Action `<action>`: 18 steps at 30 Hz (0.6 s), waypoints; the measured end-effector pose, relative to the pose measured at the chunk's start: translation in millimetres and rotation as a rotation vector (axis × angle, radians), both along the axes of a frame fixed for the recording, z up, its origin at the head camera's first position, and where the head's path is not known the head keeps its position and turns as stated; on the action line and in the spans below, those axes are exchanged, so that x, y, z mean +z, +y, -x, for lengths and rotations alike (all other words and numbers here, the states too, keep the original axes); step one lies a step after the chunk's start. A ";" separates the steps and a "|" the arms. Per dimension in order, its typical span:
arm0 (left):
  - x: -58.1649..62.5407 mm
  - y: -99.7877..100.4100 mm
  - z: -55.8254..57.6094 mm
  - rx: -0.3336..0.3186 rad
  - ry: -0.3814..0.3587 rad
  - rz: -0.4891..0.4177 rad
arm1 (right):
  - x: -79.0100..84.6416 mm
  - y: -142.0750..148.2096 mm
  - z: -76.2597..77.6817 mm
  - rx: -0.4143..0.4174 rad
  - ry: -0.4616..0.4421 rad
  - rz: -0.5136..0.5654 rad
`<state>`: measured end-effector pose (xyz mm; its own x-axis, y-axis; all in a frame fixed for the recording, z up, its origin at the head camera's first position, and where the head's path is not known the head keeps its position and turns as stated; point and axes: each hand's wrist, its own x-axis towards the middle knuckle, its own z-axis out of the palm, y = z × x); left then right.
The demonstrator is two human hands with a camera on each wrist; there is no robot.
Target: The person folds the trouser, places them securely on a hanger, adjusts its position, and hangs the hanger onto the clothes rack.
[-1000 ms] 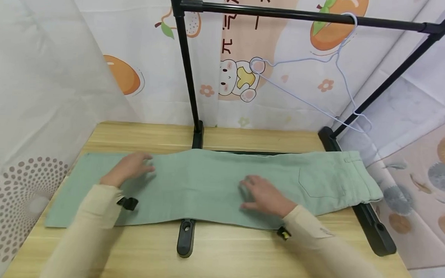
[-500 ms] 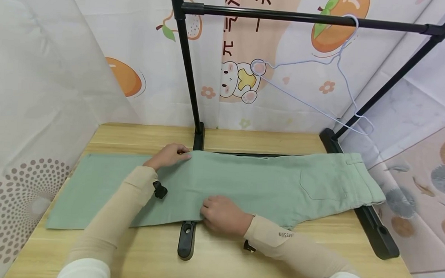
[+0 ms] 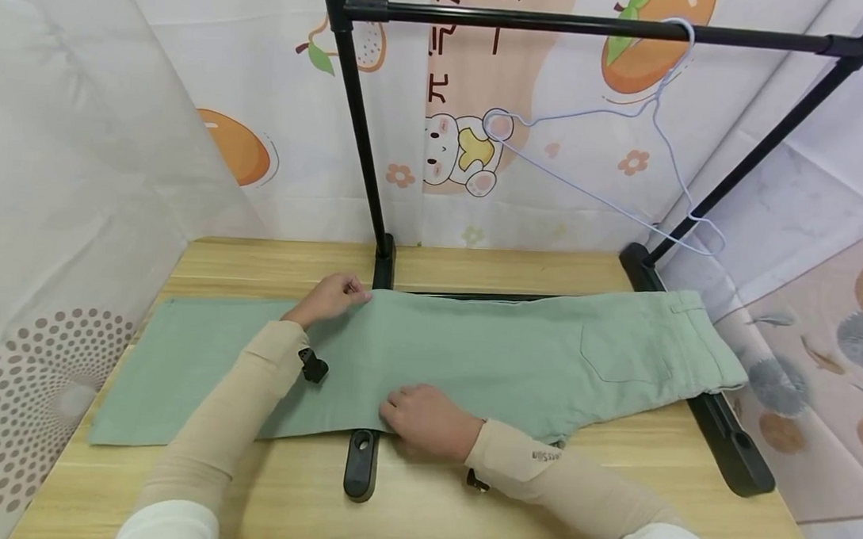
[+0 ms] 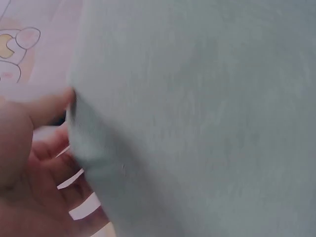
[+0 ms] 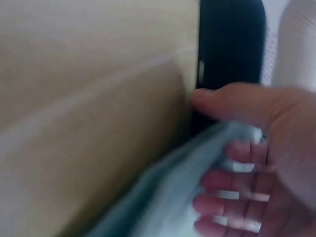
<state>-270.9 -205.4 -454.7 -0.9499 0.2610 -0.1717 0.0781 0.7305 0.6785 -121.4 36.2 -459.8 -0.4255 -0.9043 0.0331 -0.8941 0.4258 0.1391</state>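
Pale green trousers (image 3: 472, 342) lie lengthwise, folded flat, with the waistband at the right and the leg ends at the left. At mid-leg, my left hand (image 3: 330, 299) pinches the far edge. In the left wrist view the thumb (image 4: 49, 106) presses the cloth edge, with the other fingers behind it. My right hand (image 3: 429, 420) rests at the near edge, just right of the black rack foot (image 3: 360, 465). In the right wrist view its loosely bent fingers (image 5: 217, 177) overlap the cloth, while the thumb (image 5: 222, 101) stands apart from them.
A black rack (image 3: 526, 20) spans the wooden table (image 3: 274, 494), its feet partly under the trousers. From its bar hangs a light-blue wire hanger (image 3: 577, 187) at the right. Printed curtains (image 3: 268, 42) enclose the back and sides.
My left hand has moved right along the trousers and taken hold of the far edge. My right hand has moved left and down to the near edge. The trousers lie nearly as before.
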 end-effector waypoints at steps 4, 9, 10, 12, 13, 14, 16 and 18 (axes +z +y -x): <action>-1.2 1.2 1.0 -0.055 -0.013 0.009 | -3.9 -1.5 -3.5 -0.068 0.072 -0.009; -2.4 5.8 0.1 -0.031 0.049 0.035 | -4.3 -4.2 -3.1 -0.068 -0.001 -0.042; -2.1 7.0 -0.7 -0.019 0.056 0.040 | -3.4 -3.8 -1.6 -0.077 -0.061 -0.049; -2.8 7.9 -2.3 -0.003 0.056 0.045 | -1.0 0.7 3.6 -0.111 -0.214 -0.048; -3.1 7.7 -3.7 0.005 0.053 0.045 | 1.1 5.0 7.6 -0.139 -0.296 -0.047; -3.4 6.7 -5.6 0.011 0.052 0.049 | 3.4 11.2 12.8 -0.163 -0.365 -0.030; -2.0 2.2 -11.1 0.023 0.043 0.063 | 9.6 28.5 24.7 -0.222 -0.460 0.014; -0.2 -6.4 -17.2 0.038 0.038 0.086 | 17.1 50.9 37.5 -0.287 -0.482 0.071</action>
